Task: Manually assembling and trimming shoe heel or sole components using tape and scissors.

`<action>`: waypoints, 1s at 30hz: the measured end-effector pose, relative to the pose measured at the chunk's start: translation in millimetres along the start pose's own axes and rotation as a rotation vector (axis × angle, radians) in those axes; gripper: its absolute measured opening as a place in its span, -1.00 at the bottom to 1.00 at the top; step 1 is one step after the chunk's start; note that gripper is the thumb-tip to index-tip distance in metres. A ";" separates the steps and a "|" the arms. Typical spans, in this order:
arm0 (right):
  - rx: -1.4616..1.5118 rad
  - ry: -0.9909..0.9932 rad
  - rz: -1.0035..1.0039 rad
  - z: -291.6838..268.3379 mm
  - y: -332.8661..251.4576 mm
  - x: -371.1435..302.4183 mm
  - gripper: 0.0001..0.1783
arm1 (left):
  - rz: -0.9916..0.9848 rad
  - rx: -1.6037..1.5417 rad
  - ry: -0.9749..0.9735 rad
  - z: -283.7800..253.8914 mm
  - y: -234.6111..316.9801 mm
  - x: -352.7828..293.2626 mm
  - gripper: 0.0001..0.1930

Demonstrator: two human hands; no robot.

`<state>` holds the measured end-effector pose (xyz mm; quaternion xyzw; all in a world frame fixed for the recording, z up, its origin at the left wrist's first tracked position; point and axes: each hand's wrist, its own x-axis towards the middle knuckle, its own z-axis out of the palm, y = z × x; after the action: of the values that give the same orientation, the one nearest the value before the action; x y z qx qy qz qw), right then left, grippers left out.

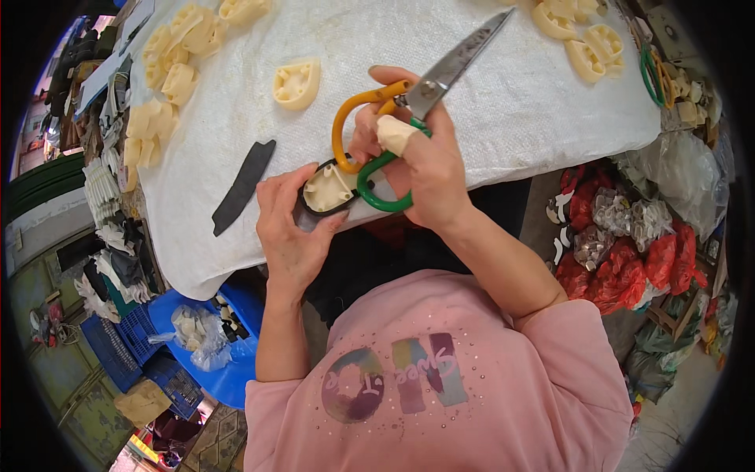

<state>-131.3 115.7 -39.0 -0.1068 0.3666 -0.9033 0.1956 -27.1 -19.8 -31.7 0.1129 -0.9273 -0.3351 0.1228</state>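
My left hand (289, 216) is closed round a small cream plastic heel piece (327, 189) with a dark strip wrapped about its rim. In my right hand (435, 169) is a pair of scissors (433, 89) with one orange and one green handle loop. Their blades lie together and point up and to the right, away from the heel piece. A beige wrap covers part of a digit of my right hand. Left of my left hand, a loose black strip (244, 187) lies on the white cloth (330, 35). Beyond it sits another cream heel piece (296, 82).
More cream pieces are heaped at the table's far left (179, 47) and far right (594, 57). A blue tub (250, 303) holding plastic bags stands below the table's left edge. Red bags (617, 271) are piled on the right. Coloured rings (652, 75) hang by the right edge.
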 end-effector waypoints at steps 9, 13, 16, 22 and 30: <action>0.031 0.007 0.080 -0.2 -17.2 -1.2 -0.45 | 0.005 -0.021 0.025 -1.4 -0.4 -0.8 -0.38; -0.024 -0.107 0.037 -6.8 -27.6 -23.2 -0.48 | 0.030 0.009 0.015 -1.6 0.8 -1.8 -0.39; -0.123 -0.111 0.101 -14.2 -15.8 -24.2 -0.53 | 0.024 -0.010 0.013 -0.6 1.2 0.6 -0.38; -0.195 -0.180 0.062 -12.5 -25.2 -22.2 -0.53 | 0.025 -0.011 0.020 -3.0 0.6 -1.6 -0.39; -0.045 -0.133 0.040 -21.9 -27.0 -33.0 -0.43 | 0.068 0.022 0.034 -2.0 -2.3 -2.4 -0.43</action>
<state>-116.4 161.2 -37.1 -0.1636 0.3748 -0.8817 0.2353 -24.0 -22.0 -32.1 0.0882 -0.9320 -0.3187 0.1487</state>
